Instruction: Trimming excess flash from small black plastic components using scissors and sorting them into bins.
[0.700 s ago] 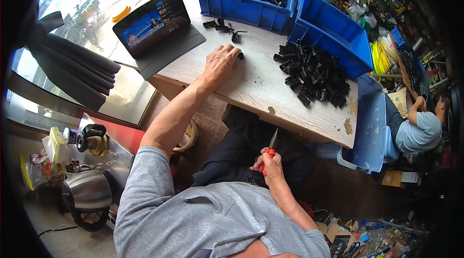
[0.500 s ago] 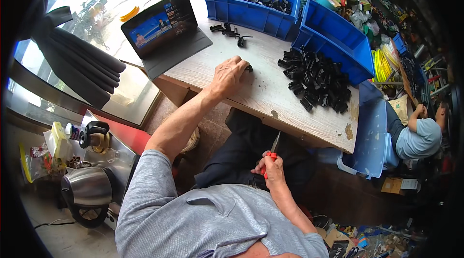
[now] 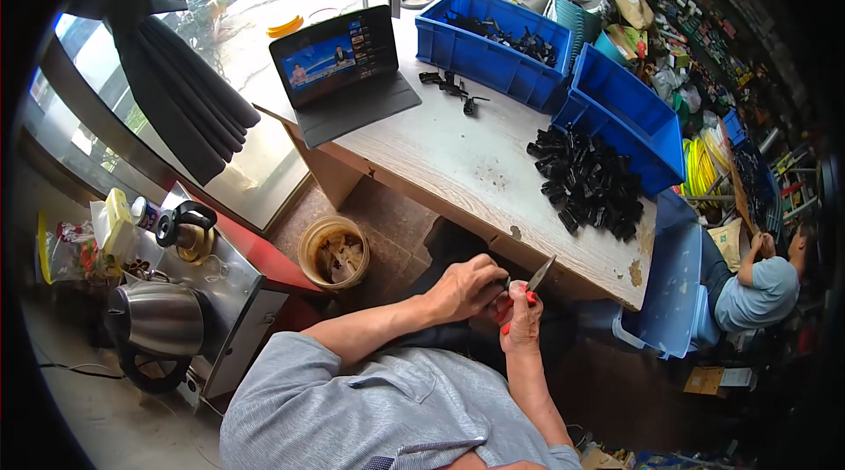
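Pliers (image 3: 531, 296) with red handles sit in the right hand (image 3: 521, 322), its fingers wrapped around the grips; the metal nose points away from the person and to the right, toward the near edge of the white table (image 3: 440, 169). The left hand (image 3: 466, 287) reaches in from the left, thumb and fingertips pressed together, seemingly pinching 1 small black part (image 3: 503, 282) that they mostly cover. That part lies just left of the pliers' nose, between the 2 hands, short of the table's near edge; which way its long axis runs, I cannot tell. The left hand is nearer to it, and whether the right fingertips also touch it is hidden.

On the table, a pile of black parts (image 3: 591, 181) lies toward the right end, and a few loose black pieces (image 3: 453, 85) lie near the far edge, before 2 blue bins (image 3: 488, 63).
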A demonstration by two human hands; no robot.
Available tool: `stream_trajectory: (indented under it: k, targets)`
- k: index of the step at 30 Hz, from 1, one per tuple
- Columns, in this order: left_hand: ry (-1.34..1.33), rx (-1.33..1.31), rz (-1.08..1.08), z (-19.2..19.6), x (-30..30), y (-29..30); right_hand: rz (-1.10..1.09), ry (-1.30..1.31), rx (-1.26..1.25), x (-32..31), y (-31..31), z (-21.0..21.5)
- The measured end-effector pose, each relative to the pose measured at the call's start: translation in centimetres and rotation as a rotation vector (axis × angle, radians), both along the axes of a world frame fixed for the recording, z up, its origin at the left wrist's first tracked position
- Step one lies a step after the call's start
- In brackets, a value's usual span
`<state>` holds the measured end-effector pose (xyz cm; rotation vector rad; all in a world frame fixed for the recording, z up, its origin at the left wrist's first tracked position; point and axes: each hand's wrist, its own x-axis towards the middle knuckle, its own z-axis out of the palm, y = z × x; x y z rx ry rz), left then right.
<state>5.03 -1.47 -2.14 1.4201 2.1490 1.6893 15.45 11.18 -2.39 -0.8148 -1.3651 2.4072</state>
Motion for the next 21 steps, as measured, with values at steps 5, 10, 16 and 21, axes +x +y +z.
stream_trajectory:
  k: [5,10,16,21]
  targets:
    - [0.054,-0.003,0.035,-2.1,2.3,-0.7,-0.012,-0.046,0.119,1.2,-0.5,-1.9]
    - [-0.435,0.263,0.201,-2.6,4.5,-0.4,-0.040,-0.079,0.157,1.4,-1.6,-1.6]
    - [-1.298,0.251,0.035,-3.7,4.2,-1.5,0.069,-0.101,0.073,1.9,-3.1,0.1]
    - [-1.265,0.109,-0.093,-3.0,4.5,-2.8,0.098,-0.080,0.143,2.6,-3.0,-1.5]
